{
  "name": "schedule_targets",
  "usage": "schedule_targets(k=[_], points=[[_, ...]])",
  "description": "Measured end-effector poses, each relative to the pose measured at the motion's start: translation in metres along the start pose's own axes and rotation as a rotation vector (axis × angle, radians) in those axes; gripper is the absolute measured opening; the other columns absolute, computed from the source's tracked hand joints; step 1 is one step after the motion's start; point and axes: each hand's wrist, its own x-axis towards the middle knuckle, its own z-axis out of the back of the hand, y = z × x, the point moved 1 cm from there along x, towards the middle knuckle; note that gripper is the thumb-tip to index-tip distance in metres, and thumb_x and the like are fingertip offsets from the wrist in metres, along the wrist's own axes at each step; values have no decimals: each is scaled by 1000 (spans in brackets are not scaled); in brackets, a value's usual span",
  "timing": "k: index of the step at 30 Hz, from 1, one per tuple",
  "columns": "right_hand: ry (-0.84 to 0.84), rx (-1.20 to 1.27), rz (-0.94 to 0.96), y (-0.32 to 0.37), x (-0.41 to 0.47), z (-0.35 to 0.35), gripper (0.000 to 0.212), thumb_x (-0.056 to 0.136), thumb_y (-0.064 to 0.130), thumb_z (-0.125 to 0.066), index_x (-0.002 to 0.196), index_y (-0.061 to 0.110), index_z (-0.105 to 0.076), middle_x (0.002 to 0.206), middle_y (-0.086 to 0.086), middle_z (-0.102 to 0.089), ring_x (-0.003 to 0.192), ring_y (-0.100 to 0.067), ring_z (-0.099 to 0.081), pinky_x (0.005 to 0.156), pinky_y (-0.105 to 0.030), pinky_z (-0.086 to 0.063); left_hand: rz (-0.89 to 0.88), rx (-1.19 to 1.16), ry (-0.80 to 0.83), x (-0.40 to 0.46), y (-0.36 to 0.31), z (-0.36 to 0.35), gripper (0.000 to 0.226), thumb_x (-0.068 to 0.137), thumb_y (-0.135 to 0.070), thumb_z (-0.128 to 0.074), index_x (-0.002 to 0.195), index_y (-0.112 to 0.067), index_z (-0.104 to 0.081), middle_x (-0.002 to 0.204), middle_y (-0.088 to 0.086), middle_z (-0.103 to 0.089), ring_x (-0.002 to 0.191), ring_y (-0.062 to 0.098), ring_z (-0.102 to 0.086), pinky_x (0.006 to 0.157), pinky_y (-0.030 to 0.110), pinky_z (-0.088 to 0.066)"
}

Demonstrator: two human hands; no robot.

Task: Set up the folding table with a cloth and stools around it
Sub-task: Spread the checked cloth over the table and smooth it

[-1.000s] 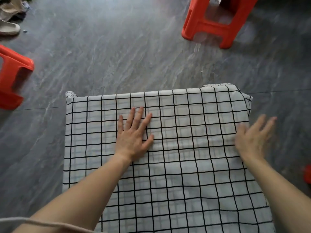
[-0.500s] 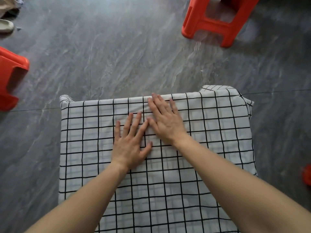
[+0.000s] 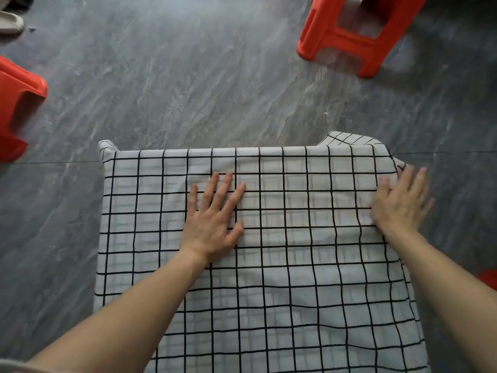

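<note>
Both palms flat, gripping nothing: left hand [image 3: 213, 220] mid-cloth [image 3: 295, 265], right hand [image 3: 400, 201] at right edge, nearest the bunched upper-right corner.

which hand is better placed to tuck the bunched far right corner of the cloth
Right. The right hand lies flat at the cloth's right edge, just below the bunched corner. The left hand rests flat mid-table, farther away.

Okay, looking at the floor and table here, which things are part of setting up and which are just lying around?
Part of the job:
checked cloth
far red stool
left red stool
left hand and right hand, flat on the cloth

Just lying about:
pale shoe
</note>
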Motion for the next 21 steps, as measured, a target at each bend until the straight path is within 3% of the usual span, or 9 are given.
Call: schedule_targets(k=[2,6,9,11,14,17,19,21], points=[[1,-32,46,-3,-24,9,72,92,46,-31,153,10,-16,161,-17,-6,147,-36,-10,118,-57,-6,-14,-10,-1,0,1,-1,78,85,-49,-35,156,-33,-8,164,-2,8,150,22,13,117,59,2],[21,-23,559,21,-110,19,72,82,17,-67,144,8,-33,155,-17,-19,139,-37,-26,112,-57,-27,-13,8,10,0,0,0,81,80,-47,-31,156,-35,-4,164,-2,10,149,22,16,117,59,3],[179,-2,745,41,-186,8,74,79,21,-70,144,16,-37,153,-12,-27,136,-31,-33,110,-47,-35,-9,8,38,0,-1,4,80,81,-49,-29,155,-38,0,163,-3,13,148,19,20,118,57,8],[251,-43,818,55,-220,-6,71,81,24,-68,144,20,-38,152,-9,-31,136,-27,-34,110,-42,-36,-14,-57,88,3,1,9,81,80,-50,-30,154,-41,2,162,-6,17,146,15,25,117,53,14],[329,-58,735,72,-245,-17,72,82,31,-68,145,24,-35,152,-5,-33,137,-25,-34,110,-44,-35,-42,-361,135,0,10,27,86,78,-46,-47,154,-43,-6,162,-8,17,146,10,24,117,47,16],[375,-65,655,80,-247,-18,72,83,34,-67,146,24,-34,155,-5,-27,142,-27,-27,114,-46,-27,-133,-322,-31,-25,22,46,80,74,-49,-55,149,-31,-33,160,-1,-9,148,21,-8,119,47,-9],[394,-67,649,79,-248,-18,70,85,34,-64,147,24,-32,157,-5,-22,143,-26,-23,116,-45,-25,-177,-209,-2,-62,28,45,68,73,-49,-57,137,-32,-40,145,-2,-25,131,21,-28,108,47,-31],[381,-65,665,75,-251,-17,67,87,34,-62,146,25,-32,157,-5,-21,143,-26,-23,115,-45,-27,-193,-120,77,-107,40,30,59,79,-46,-57,135,-36,-40,139,-3,-27,124,21,-34,100,47,-39]])
